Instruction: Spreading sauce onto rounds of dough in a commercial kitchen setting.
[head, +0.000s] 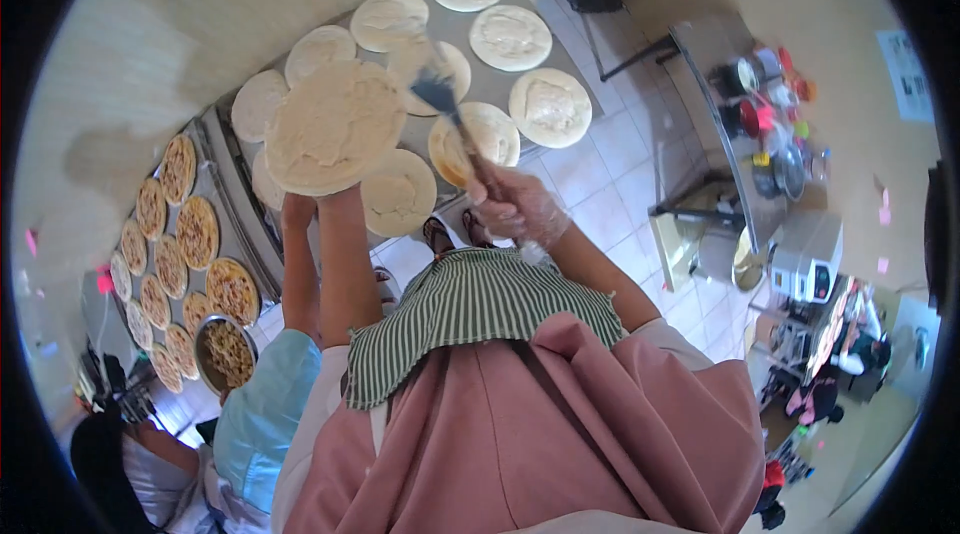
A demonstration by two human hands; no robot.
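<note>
My right hand (520, 208), in a clear plastic glove, grips the handle of a brush (441, 95) with a dark, motion-blurred head. The brush is over a flat dough round (454, 73) on the metal table (491, 91). My left arm reaches up under a large dough round (335, 125) held above the table; the round hides most of the left hand (337, 194). Several more pale dough rounds lie on the table, among them one at the right (550, 108) with a wet-looking centre and one (398, 193) just right of my left forearm.
At left, topped flatbreads (197, 232) fill a second metal surface. Beside them a co-worker in light blue (270, 414) holds a metal bowl of chopped filling (225, 355). A side table (720, 114) with containers stands at right, near a grey machine (806, 256).
</note>
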